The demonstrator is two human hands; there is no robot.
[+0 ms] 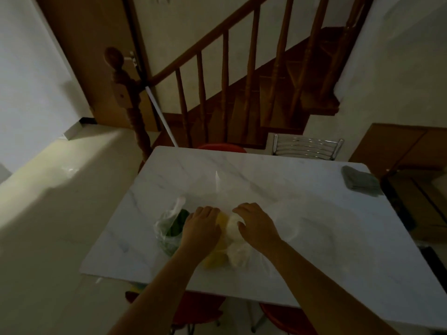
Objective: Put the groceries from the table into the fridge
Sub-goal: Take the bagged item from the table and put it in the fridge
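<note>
Two hands on the groceries, nothing fridged yet: left hand (202, 224) and right hand (254, 222) lie loosely spread on the yellow-and-white bagged items (229, 247) at 6 o'clock on the table (302, 201), greens bag (170, 228) at their 9 o'clock, fridge out of view.

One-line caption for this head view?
Both hands, left hand and right hand, rest on bagged groceries atop a marble table.

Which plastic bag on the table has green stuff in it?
The clear plastic bag of green vegetables, left of both hands; the bag under the hands holds yellow and white items.
</note>
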